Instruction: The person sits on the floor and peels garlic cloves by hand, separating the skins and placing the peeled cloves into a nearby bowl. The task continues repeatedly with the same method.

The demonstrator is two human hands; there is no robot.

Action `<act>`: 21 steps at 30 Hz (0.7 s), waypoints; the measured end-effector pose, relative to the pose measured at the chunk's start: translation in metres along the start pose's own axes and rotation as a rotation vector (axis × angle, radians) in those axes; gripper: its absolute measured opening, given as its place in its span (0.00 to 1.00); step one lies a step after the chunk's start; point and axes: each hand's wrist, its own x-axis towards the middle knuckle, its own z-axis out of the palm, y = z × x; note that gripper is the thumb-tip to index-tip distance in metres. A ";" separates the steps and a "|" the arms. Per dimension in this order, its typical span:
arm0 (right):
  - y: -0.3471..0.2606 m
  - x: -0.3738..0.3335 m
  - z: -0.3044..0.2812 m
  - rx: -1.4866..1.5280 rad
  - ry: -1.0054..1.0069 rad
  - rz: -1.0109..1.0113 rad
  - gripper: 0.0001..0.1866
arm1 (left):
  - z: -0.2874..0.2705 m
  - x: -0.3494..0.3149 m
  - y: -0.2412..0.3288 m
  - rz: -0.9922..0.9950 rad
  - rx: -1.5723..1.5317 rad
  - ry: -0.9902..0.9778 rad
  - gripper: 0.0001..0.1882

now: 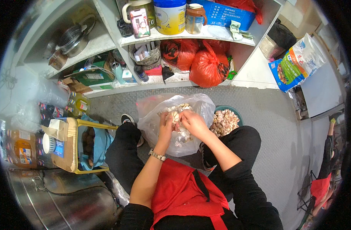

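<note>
A whitish garlic bulb is gripped in my left hand, with the fingers curled round its side. My right hand closes on the same bulb from the right, thumb and fingers pressed against it. Both hands are over an open clear plastic bag holding papery garlic skins and more garlic. Right of the bag, a green basin is heaped with loose garlic cloves, partly hidden by my right knee.
Ahead stands a white shelf with red plastic bags, a tub and a propped phone. At left are a yellow-framed stool, bottles and a metal drum. A person shows at far right.
</note>
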 end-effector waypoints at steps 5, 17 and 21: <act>-0.007 0.002 -0.001 0.004 0.054 0.017 0.06 | 0.000 0.002 -0.002 0.151 0.136 0.064 0.15; -0.010 0.000 0.001 -0.051 0.136 0.079 0.06 | 0.010 -0.004 -0.002 0.228 0.229 0.009 0.18; -0.009 0.000 0.002 -0.070 0.162 0.060 0.07 | 0.010 -0.006 0.002 0.190 0.171 0.016 0.19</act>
